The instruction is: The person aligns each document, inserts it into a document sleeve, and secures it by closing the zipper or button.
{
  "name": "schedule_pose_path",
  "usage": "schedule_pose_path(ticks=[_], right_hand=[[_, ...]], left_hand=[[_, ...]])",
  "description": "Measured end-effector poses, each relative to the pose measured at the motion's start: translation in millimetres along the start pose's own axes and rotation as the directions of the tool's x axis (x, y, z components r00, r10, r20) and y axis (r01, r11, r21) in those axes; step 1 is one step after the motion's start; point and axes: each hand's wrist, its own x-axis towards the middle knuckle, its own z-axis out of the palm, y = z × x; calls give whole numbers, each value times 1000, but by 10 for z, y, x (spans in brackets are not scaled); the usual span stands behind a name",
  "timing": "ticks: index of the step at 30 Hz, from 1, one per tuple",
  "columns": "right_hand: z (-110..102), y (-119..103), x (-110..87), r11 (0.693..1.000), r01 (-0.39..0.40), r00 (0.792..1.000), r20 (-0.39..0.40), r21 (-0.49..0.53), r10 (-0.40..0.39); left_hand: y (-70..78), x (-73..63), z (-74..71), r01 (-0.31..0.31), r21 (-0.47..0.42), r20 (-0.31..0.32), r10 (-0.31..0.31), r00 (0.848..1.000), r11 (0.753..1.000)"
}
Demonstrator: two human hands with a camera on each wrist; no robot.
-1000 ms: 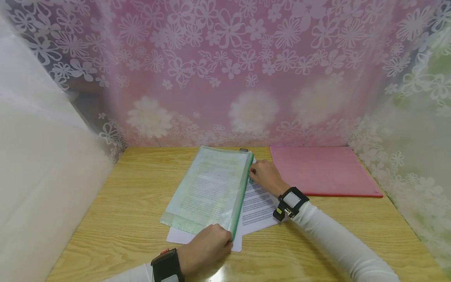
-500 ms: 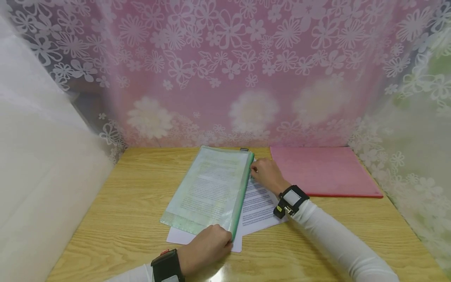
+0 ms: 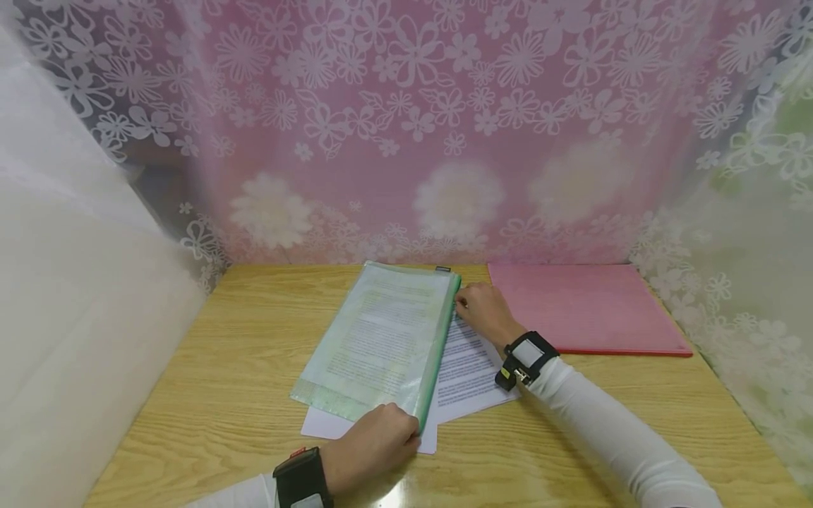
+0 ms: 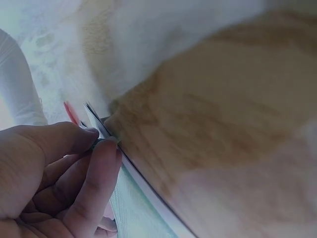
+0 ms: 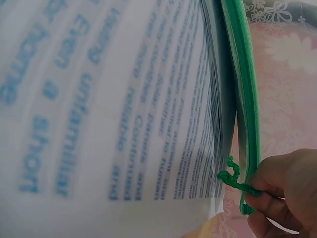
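Note:
A translucent green zip pouch [image 3: 381, 331] with a printed page showing through lies on the table, its green zipper edge [image 5: 251, 104] facing right. At the near end of that edge, my left hand [image 3: 373, 446] pinches the pouch's corner between thumb and finger. Toward the far end, my right hand [image 3: 484, 310] pinches the zipper by a green braided cord [image 5: 237, 182]. Loose printed sheets [image 3: 470, 374] lie partly under the pouch and stick out on its right and near sides. My left palm hides part of the corner in the left wrist view.
A pink zip pouch [image 3: 584, 307] lies flat at the back right, close to my right hand. A flowered pink curtain [image 3: 444, 141] stands behind the wooden table [image 3: 235, 367], with pale sheeting [image 3: 76, 282] along the left side.
My right hand has shifted slightly away and to the right at the zipper edge. The pouch's far end has moved a little right with it. My left hand stays at the near corner.

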Motion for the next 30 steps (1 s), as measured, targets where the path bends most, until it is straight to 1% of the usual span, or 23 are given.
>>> schedule_pose_path(ticks=[8,13,16,24,30], right_hand=[[43,31,0,1000,-1,1000,9,12,1],[62,62,6,1000,-16,1000,10,9,16],[51,65,23,1000,-20,1000,21,10,20],[23,118,74,1000,-18,1000,-5,5,18],[37,129,78,1000,-15,1000,-3,-5,15]], left_hand=[[-20,9,-9,-8,17,17,8,1000,1000],[-38,24,-7,-23,11,19,23,1000,1000],[-42,26,-11,-22,10,21,21,1000,1000],[-51,23,-23,-14,-4,41,14,999,1000],[-62,29,-20,-30,0,29,30,999,1000]])
